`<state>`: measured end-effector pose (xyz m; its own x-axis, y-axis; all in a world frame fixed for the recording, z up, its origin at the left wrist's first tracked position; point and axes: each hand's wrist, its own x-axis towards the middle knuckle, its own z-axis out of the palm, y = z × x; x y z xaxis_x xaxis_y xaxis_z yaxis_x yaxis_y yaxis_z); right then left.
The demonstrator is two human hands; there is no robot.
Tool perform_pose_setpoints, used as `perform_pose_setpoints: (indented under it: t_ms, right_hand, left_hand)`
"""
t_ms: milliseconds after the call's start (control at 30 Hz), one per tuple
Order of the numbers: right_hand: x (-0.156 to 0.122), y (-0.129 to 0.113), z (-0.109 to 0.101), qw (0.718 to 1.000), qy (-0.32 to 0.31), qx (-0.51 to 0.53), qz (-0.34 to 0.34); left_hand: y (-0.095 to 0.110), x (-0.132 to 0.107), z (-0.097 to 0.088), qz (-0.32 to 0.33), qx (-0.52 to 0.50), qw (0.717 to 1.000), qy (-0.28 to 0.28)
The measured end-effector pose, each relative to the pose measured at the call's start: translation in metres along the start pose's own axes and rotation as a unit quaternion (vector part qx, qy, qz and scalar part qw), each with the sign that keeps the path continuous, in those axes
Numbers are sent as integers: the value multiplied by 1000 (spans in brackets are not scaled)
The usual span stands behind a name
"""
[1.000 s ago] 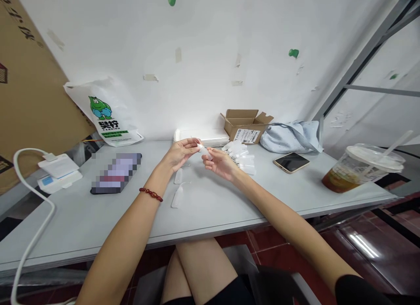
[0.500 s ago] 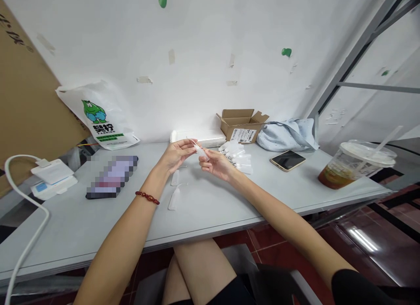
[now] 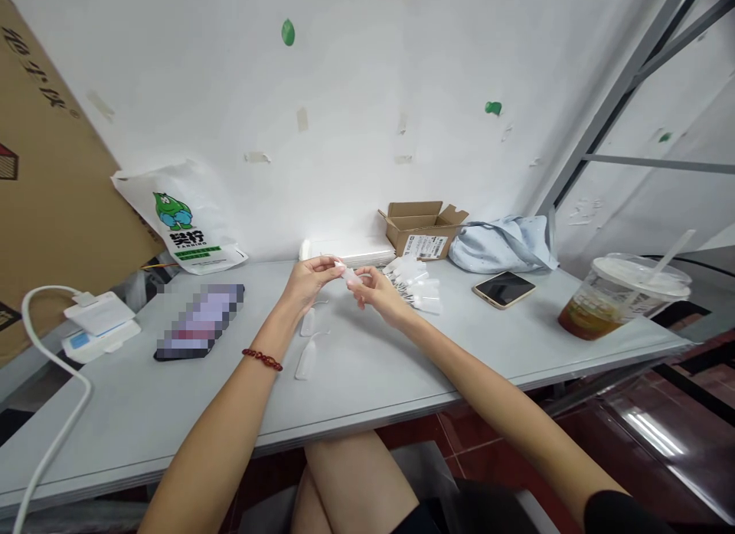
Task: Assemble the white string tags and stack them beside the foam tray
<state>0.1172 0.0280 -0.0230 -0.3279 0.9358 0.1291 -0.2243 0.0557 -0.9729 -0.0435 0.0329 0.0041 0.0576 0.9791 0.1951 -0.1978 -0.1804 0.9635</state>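
Observation:
Above the middle of the table, a small translucent white plastic piece is pinched between my two hands. My left hand, below a red bead bracelet, grips its upper left end with thumb and fingertips. My right hand holds its lower right end; the fingers cover part of it. On the table near my left wrist lie two similar pale pieces, a farther piece and a nearer piece, each with a thin curved strand. Beyond my right hand is a pile of white pieces with small dark parts.
Behind are a white flat stack, an open cardboard box and a light blue cloth bag. A phone and a drink cup stand right. Left are another phone, a white plug and a plastic bag.
The view has tilted up slightly, so everything sits lower. My left fingers have closed in on the piece's end, and the thin strand above it no longer shows clearly.

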Motion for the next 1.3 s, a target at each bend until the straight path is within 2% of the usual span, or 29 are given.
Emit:
perform_pose_setpoints:
  t_ms: [67, 167, 333, 500, 633, 800, 900, 1067, 1133, 1300]
  right_hand:
    - [3, 4, -1, 998, 22, -55, -33]
    - [5, 8, -3, 996, 27, -74, -41]
    - [1, 4, -4, 999, 6, -36, -15]
    - [-4, -1, -4, 999, -42, 7, 34]
    - [-4, -1, -4, 998, -29, 10, 48]
    - [-2, -1, -3, 1000, -7, -21, 17]
    - [-2, 0, -3, 997, 3, -81, -13]
    - [1, 2, -4, 978, 22, -197, -68]
    - [1, 3, -6, 981, 25, -183, -66]
    - [2, 5, -7, 996, 8, -93, -10]
  left_hand:
    - [0, 0, 1, -2, -2, 1000, 2]
    - [-2, 0, 2, -12, -16, 1000, -9]
    - [-4, 2, 0, -23, -46, 999, -7]
    - [-5, 3, -4, -38, -64, 997, 0]
    - [-5, 3, -3, -37, -68, 997, 6]
    - [-2, -1, 2, -44, 12, 999, 29]
    - [0, -3, 5, -47, 70, 996, 42]
    - [-2, -2, 2, -39, 105, 993, 20]
    - [-4, -1, 0, -31, 111, 993, 6]
    - [-6, 0, -1, -24, 133, 991, -10]
